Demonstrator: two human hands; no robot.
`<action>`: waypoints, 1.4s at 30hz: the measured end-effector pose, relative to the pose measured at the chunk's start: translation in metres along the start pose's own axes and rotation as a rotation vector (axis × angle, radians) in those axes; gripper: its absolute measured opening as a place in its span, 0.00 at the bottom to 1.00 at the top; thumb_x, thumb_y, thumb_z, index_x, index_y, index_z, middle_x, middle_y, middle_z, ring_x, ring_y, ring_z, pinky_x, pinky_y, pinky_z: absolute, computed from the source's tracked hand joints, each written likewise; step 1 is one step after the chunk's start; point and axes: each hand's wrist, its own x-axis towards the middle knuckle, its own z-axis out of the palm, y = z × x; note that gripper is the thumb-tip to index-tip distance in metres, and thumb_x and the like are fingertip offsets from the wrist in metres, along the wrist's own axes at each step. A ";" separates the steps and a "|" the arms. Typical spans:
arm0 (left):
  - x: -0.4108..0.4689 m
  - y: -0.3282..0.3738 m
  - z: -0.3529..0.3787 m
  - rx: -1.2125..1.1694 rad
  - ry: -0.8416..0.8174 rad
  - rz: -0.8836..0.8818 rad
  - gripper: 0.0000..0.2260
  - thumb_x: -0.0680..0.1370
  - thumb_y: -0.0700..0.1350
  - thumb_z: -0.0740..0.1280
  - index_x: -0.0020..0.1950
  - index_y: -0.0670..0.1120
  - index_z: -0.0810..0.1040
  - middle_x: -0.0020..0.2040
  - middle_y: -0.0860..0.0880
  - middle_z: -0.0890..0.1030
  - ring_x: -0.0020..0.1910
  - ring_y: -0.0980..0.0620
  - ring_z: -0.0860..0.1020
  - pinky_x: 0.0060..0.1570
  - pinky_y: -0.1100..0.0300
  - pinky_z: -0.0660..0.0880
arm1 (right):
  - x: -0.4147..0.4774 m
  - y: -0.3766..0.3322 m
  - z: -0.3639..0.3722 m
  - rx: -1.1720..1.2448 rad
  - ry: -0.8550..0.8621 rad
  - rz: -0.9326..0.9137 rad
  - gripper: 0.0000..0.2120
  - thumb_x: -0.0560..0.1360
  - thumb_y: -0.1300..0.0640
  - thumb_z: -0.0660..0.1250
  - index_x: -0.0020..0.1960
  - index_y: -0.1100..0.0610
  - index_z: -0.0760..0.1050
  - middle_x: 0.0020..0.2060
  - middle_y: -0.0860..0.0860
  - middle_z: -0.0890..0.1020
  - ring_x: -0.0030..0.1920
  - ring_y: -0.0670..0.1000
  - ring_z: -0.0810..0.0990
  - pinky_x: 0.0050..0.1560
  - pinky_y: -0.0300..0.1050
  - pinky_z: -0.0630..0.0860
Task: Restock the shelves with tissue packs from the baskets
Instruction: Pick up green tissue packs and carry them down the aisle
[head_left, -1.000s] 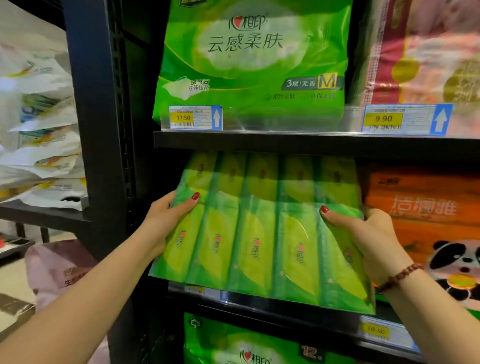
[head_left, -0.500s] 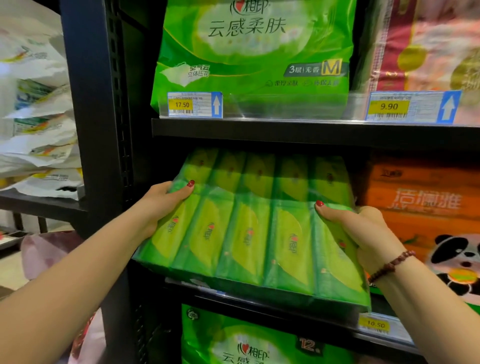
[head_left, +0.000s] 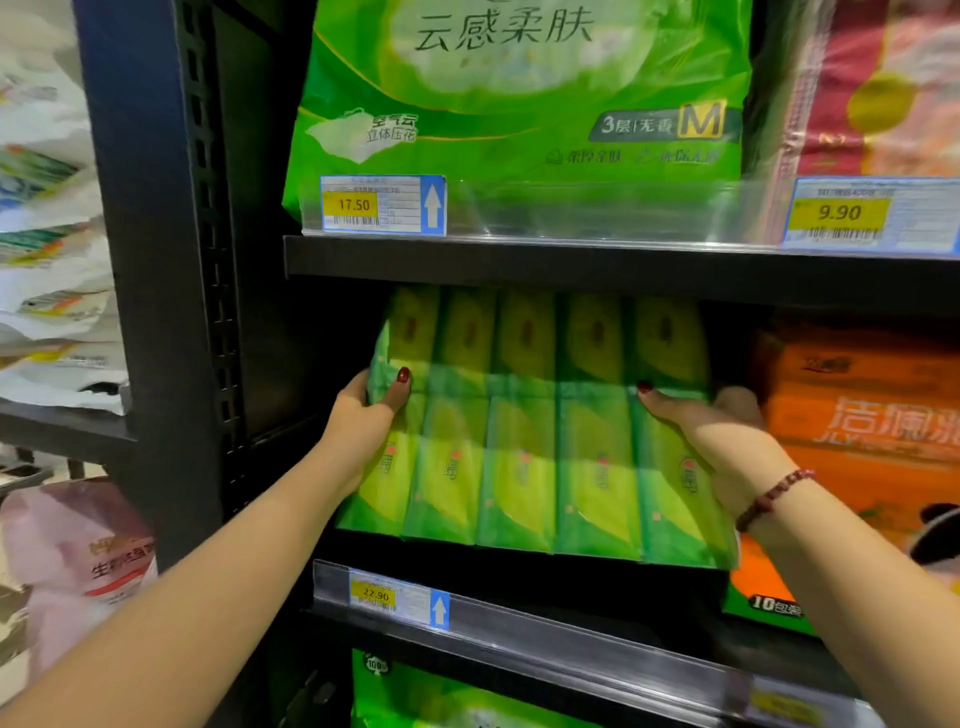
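I see the left hand (head_left: 363, 431) gripping the left edge of the green tissue multipack (head_left: 519, 457). Its thumb (head_left: 400, 387) lies flat across the front face, and its other fingers pass behind the pack and are hidden. The right hand (head_left: 722, 447) grips the right edge in the same way. Its thumb (head_left: 657, 397) presses on the front, and its fingers (head_left: 740, 402) curl round the side. A beaded bracelet (head_left: 774, 496) sits on the right wrist.

The multipack is a row of five packs side by side under one film, held between the two hands. It stands tilted in the bay beneath the upper shelf (head_left: 571, 270), and its top portion lies in shadow. Its lower edge hangs above the front rail of the lower shelf (head_left: 545, 639). I cannot tell whether the base rests on the shelf board, as that area is dark.

An orange tissue pack (head_left: 857, 415) stands just beside the right hand, cut off by the frame edge. The printing on the multipack is too blurred to read.
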 end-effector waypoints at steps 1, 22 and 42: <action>0.001 -0.008 0.002 0.001 0.006 0.018 0.18 0.78 0.50 0.65 0.67 0.48 0.70 0.53 0.50 0.76 0.44 0.55 0.77 0.38 0.64 0.73 | 0.000 0.007 0.003 -0.013 -0.007 0.002 0.34 0.67 0.48 0.77 0.62 0.67 0.69 0.60 0.61 0.76 0.58 0.63 0.76 0.52 0.53 0.77; 0.027 -0.081 0.000 0.335 0.083 0.287 0.30 0.76 0.42 0.68 0.75 0.43 0.60 0.68 0.42 0.71 0.66 0.51 0.70 0.65 0.63 0.64 | 0.014 0.099 0.030 -0.128 0.033 -0.413 0.40 0.67 0.49 0.74 0.72 0.59 0.59 0.65 0.56 0.72 0.65 0.51 0.72 0.66 0.41 0.66; 0.038 -0.073 0.008 1.335 -0.135 0.483 0.66 0.56 0.66 0.76 0.69 0.47 0.27 0.68 0.49 0.24 0.69 0.52 0.27 0.70 0.57 0.32 | 0.017 0.090 0.037 -1.146 -0.074 -0.603 0.60 0.64 0.33 0.70 0.62 0.39 0.18 0.74 0.55 0.33 0.75 0.63 0.38 0.72 0.58 0.57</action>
